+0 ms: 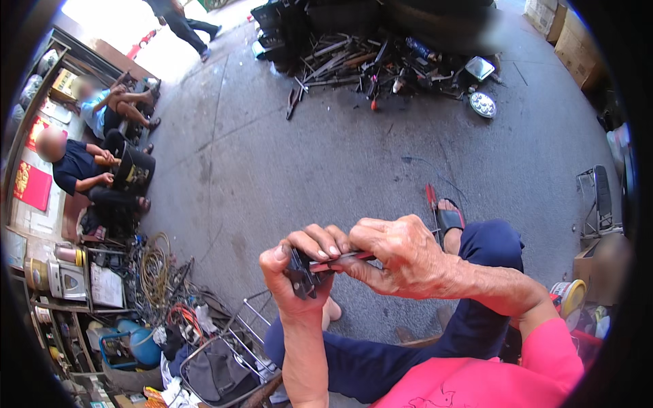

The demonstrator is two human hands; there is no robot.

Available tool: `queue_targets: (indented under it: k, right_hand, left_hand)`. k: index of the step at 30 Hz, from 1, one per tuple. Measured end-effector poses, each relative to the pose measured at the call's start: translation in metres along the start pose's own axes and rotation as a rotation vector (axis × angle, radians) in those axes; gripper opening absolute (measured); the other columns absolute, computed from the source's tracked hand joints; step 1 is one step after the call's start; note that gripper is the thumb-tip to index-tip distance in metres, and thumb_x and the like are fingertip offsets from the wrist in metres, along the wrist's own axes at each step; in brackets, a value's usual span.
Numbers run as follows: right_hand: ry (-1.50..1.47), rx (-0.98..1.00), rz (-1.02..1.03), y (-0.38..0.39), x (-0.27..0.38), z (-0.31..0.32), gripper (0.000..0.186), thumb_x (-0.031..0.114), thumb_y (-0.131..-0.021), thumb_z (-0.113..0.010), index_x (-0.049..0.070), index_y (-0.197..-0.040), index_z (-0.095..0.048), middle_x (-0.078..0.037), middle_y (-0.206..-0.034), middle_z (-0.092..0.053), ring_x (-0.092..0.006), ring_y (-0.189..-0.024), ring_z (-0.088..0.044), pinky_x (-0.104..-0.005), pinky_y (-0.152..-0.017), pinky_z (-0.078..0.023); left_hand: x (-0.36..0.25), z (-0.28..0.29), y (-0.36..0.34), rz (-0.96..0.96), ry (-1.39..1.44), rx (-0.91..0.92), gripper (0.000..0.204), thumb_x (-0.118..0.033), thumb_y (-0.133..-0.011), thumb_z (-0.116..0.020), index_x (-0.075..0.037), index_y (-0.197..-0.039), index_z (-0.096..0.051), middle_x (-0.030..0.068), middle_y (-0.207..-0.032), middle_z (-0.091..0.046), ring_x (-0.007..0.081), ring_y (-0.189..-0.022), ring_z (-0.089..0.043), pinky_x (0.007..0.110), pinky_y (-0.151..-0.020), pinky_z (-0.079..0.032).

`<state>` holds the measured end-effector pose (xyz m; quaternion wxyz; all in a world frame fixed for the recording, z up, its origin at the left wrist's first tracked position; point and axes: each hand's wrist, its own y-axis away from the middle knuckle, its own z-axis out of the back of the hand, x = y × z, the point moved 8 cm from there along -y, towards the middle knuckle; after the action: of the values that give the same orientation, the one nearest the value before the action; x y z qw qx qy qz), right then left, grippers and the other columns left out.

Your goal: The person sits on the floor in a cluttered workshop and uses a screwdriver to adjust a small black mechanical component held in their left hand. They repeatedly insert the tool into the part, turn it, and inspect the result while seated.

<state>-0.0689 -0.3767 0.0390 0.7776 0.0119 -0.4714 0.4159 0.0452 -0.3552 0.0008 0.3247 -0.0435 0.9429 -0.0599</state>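
Both hands come together in front of my knees. My left hand (289, 268) is closed around a small black angular part (300, 277), its make-up partly hidden by the palm and fingers. From the other side, my right hand (405, 255) pinches a thin dark and red piece (328, 264) that meets the black part. Whether this piece is a tool or belongs to the part, I cannot tell. A red-handled tool (430, 196) is beside my sandalled foot (449, 216), its lower end hidden behind my hand and arm.
Ahead lies a heap of metal tools (347, 60), with pliers (292, 103) and a round lamp (483, 105) at its edges. Two people (81, 163) sit at left; another (183, 30) walks behind. Cable coils (155, 272) and a wire basket (255, 316) crowd my left. Cartons (578, 51) stand far right.
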Motion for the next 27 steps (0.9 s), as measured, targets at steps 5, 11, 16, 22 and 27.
queue_targets:
  k: [5, 11, 16, 22, 27]
  right_hand:
    - [-0.095, 0.075, -0.062, -0.002, -0.003, -0.004, 0.024, 0.027, -0.085, -0.064, 0.004, -0.088, -0.059, -0.012, -0.07, -0.062, -0.0312, -0.067, -0.064, -0.0401, -0.056, -0.048]
    - [-0.122, 0.047, -0.027, -0.003, -0.001, -0.002, 0.022, 0.025, -0.086, -0.063, 0.003, -0.086, -0.059, -0.013, -0.068, -0.062, -0.0317, -0.065, -0.063, -0.0407, -0.055, -0.047]
    - [-0.144, 0.127, -0.08, -0.005, -0.008, -0.004, 0.024, 0.027, -0.086, -0.063, 0.003, -0.086, -0.059, -0.014, -0.07, -0.062, -0.0321, -0.064, -0.063, -0.0409, -0.055, -0.047]
    - [0.061, -0.074, -0.119, -0.006, -0.012, -0.003, 0.031, 0.03, -0.087, -0.064, 0.003, -0.078, -0.053, -0.015, -0.067, -0.06, -0.0327, -0.061, -0.062, -0.0408, -0.05, -0.046]
    - [-0.025, -0.188, -0.144, -0.008, -0.001, 0.004, 0.031, 0.029, -0.087, -0.065, 0.003, -0.079, -0.05, -0.012, -0.066, -0.06, -0.0327, -0.057, -0.062, -0.0398, -0.047, -0.045]
  left_hand:
    - [-0.003, 0.002, 0.004, 0.016, -0.058, -0.019, 0.043, -0.035, -0.081, -0.043, 0.003, -0.076, -0.063, 0.0175, -0.077, -0.06, 0.0299, -0.08, -0.055, 0.04, -0.076, -0.045]
    - [-0.004, 0.002, 0.003, 0.016, -0.071, 0.01, 0.041, -0.033, -0.077, -0.046, 0.004, -0.076, -0.063, 0.018, -0.077, -0.06, 0.0301, -0.08, -0.055, 0.04, -0.075, -0.045]
    - [-0.002, 0.006, 0.003, 0.033, -0.09, -0.043, 0.041, -0.035, -0.079, -0.046, 0.003, -0.075, -0.062, 0.0186, -0.081, -0.06, 0.0306, -0.081, -0.055, 0.041, -0.075, -0.045]
    - [0.001, 0.02, 0.004, 0.024, 0.065, -0.44, 0.042, -0.039, -0.085, -0.049, 0.0, -0.076, -0.061, 0.0158, -0.087, -0.06, 0.0319, -0.092, -0.056, 0.043, -0.078, -0.047]
    - [-0.012, 0.021, 0.001, -0.081, 0.037, -0.541, 0.047, -0.045, -0.088, -0.052, 0.0, -0.076, -0.062, 0.0157, -0.094, -0.061, 0.0324, -0.095, -0.056, 0.042, -0.078, -0.049]
